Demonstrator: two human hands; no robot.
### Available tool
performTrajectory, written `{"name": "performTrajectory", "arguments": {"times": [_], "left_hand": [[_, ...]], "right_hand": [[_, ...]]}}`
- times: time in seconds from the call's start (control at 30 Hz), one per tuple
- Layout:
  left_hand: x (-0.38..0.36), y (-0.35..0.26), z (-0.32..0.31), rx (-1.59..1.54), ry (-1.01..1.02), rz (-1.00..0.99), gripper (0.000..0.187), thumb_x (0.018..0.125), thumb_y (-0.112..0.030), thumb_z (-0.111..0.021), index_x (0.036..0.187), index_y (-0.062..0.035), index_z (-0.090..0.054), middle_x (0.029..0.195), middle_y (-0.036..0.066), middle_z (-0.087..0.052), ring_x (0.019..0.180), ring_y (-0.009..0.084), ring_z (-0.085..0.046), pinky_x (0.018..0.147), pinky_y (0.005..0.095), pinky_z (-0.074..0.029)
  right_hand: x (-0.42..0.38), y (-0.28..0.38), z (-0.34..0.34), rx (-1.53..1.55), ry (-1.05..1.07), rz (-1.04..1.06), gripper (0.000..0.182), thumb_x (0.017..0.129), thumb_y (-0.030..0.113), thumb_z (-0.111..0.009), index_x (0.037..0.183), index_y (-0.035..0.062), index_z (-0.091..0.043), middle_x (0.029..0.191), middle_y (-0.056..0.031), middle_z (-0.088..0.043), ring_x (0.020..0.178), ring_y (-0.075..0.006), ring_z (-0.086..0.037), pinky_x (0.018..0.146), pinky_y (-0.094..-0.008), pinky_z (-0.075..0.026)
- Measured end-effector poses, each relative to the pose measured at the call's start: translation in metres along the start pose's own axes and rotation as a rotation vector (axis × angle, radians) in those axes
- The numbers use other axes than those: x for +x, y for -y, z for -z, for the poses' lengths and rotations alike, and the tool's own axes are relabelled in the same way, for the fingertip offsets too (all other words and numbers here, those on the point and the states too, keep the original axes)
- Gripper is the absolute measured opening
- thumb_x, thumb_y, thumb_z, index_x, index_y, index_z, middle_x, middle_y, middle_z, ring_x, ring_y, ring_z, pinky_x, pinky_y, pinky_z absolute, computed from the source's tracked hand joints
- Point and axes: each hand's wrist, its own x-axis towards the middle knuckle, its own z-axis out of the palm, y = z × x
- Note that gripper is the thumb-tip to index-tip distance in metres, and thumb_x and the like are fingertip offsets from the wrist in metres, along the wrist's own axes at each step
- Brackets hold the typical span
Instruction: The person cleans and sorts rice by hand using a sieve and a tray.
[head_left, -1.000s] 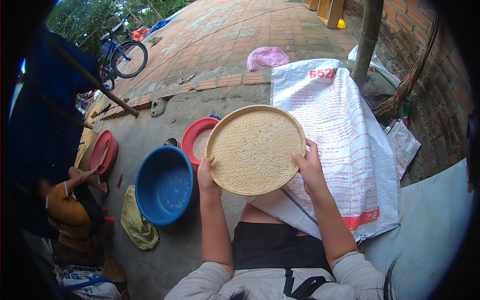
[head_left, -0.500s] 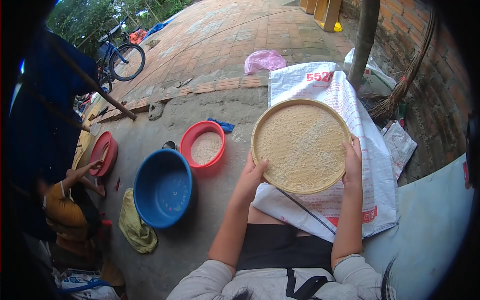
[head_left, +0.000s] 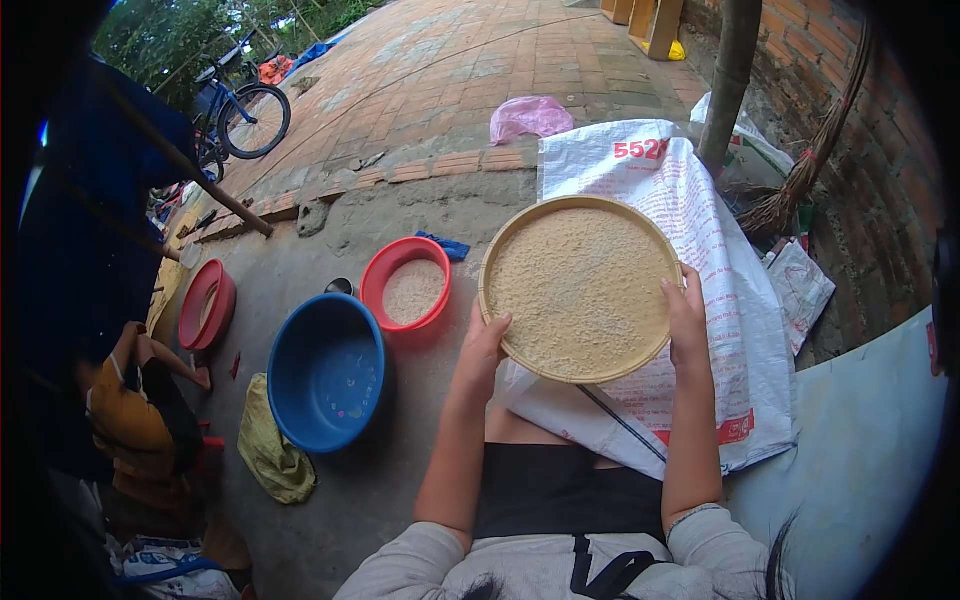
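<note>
A round woven winnowing tray (head_left: pixel 490 325) is held up in front of me, with a layer of pale grains (head_left: pixel 575 290) spread across it. My left hand (head_left: pixel 484 345) grips its left rim, thumb on top and fingers hidden underneath. On the opposite side my right hand (head_left: pixel 685 318) holds the right rim in the same way. Below the tray lies a white printed sack (head_left: pixel 725 330), spread on the ground before my lap. To the left stand a red basin (head_left: pixel 415 292) with grain in it and a large blue basin (head_left: pixel 328 375) with a few bits at its bottom.
Another person (head_left: pixel 135 410) sits at far left near a red basin (head_left: pixel 207 305). A yellow-green sack (head_left: pixel 272 440) lies beside the blue basin. Ahead are a pink plastic bag (head_left: pixel 530 118), a wooden post (head_left: pixel 728 85) and a straw broom (head_left: pixel 800 190). A bicycle (head_left: pixel 250 120) stands further back.
The winnowing tray has shifted left in my hands, and the grains on it have spread differently. At far left, the other person's arm has drawn back from the red basin.
</note>
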Motion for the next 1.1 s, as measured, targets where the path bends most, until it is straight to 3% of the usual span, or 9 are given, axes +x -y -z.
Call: {"name": "performTrajectory", "arguments": {"times": [0.1, 0.23, 0.3, 0.43, 0.57, 0.67, 0.77, 0.97, 1.1], "left_hand": [[-0.003, 0.008, -0.029, 0.035, 0.066, 0.112, 0.058, 0.088, -0.014, -0.045, 0.139, -0.0039, -0.019, 0.129, 0.016, -0.041, 0.107, 0.0187, -0.053, 0.082, 0.028, -0.05], [0.004, -0.008, 0.011, -0.032, -0.042, 0.081, 0.054, 0.085, -0.01, -0.044, 0.136, -0.0016, -0.027, 0.123, 0.015, -0.048, 0.107, 0.0212, -0.055, 0.084, 0.0309, -0.05], [0.013, 0.002, 0.057, -0.237, -0.159, -0.028, 0.049, 0.085, -0.011, -0.039, 0.131, 0.0038, -0.032, 0.122, 0.019, -0.049, 0.108, 0.0284, -0.054, 0.093, 0.0387, -0.045], [-0.002, -0.017, 0.071, -0.537, -0.165, -0.026, 0.049, 0.085, -0.012, -0.037, 0.131, 0.0041, -0.032, 0.122, 0.02, -0.049, 0.11, 0.029, -0.052, 0.093, 0.0387, -0.044], [0.007, 0.009, 0.031, -0.265, -0.161, -0.234, 0.055, 0.084, -0.013, -0.042, 0.135, -0.0015, -0.027, 0.12, 0.017, -0.049, 0.105, 0.0267, -0.055, 0.089, 0.0395, -0.046], [-0.007, 0.004, -0.019, -0.161, -0.103, -0.069, 0.059, 0.083, -0.013, -0.045, 0.138, -0.0053, -0.025, 0.117, 0.014, -0.051, 0.102, 0.0235, -0.056, 0.087, 0.0369, -0.047], [-0.01, -0.001, -0.02, -0.046, 0.0, 0.104, 0.056, 0.083, -0.006, -0.043, 0.136, -0.0031, -0.027, 0.121, 0.014, -0.048, 0.106, 0.0225, -0.054, 0.091, 0.0346, -0.045], [-0.003, -0.007, 0.097, -0.424, -0.231, -0.105, 0.047, 0.083, -0.013, -0.04, 0.127, 0.0038, -0.036, 0.117, 0.02, -0.052, 0.104, 0.0286, -0.056, 0.091, 0.0393, -0.046], [-0.025, -0.039, 0.079, -0.354, -0.262, -0.205, 0.042, 0.081, -0.01, -0.039, 0.121, 0.003, -0.042, 0.111, 0.017, -0.054, 0.102, 0.0246, -0.055, 0.089, 0.0349, -0.045]], "right_hand": [[0.009, 0.009, 0.025, 0.156, -0.066, -0.025, 0.033, 0.091, 0.011, -0.045, 0.12, 0.0002, -0.036, 0.106, -0.0153, -0.055, 0.091, -0.0173, -0.058, 0.076, -0.0275, -0.049], [-0.006, 0.006, -0.007, 0.053, -0.008, -0.08, 0.036, 0.091, 0.011, -0.046, 0.123, -0.0008, -0.033, 0.107, -0.0165, -0.055, 0.094, -0.018, -0.057, 0.08, -0.0284, -0.047], [-0.024, 0.0, -0.045, 0.006, 0.185, -0.114, 0.046, 0.089, 0.011, -0.049, 0.126, -0.0022, -0.026, 0.109, -0.0196, -0.054, 0.098, -0.0186, -0.054, 0.083, -0.0297, -0.045], [-0.038, -0.006, -0.068, -0.05, 0.383, -0.128, 0.051, 0.088, 0.009, -0.051, 0.129, -0.0023, -0.022, 0.11, -0.0214, -0.053, 0.099, -0.0185, -0.053, 0.084, -0.0303, -0.044], [-0.013, 0.004, -0.029, -0.006, 0.134, -0.112, 0.042, 0.086, 0.007, -0.046, 0.125, -0.0009, -0.032, 0.106, -0.0184, -0.055, 0.093, -0.0182, -0.056, 0.08, -0.0286, -0.046], [0.001, 0.008, 0.005, 0.176, -0.101, -0.102, 0.037, 0.087, 0.009, -0.045, 0.122, -0.0002, -0.037, 0.11, -0.0152, -0.054, 0.099, -0.0218, -0.057, 0.084, -0.0326, -0.047], [-0.001, 0.009, 0.008, 0.169, -0.101, -0.161, 0.035, 0.088, 0.01, -0.044, 0.121, -0.0003, -0.038, 0.112, -0.0147, -0.053, 0.1, -0.0221, -0.056, 0.084, -0.0332, -0.048], [-0.05, 0.006, -0.075, 0.003, 0.283, -0.215, 0.057, 0.074, 0.0, -0.055, 0.121, 0.0001, -0.023, 0.107, -0.0231, -0.051, 0.093, -0.0209, -0.053, 0.08, -0.0308, -0.047], [-0.058, 0.011, -0.079, 0.019, 0.325, -0.146, 0.06, 0.072, -0.002, -0.054, 0.122, -0.0014, -0.022, 0.101, -0.0209, -0.053, 0.09, -0.0201, -0.054, 0.078, -0.03, -0.047]]}}
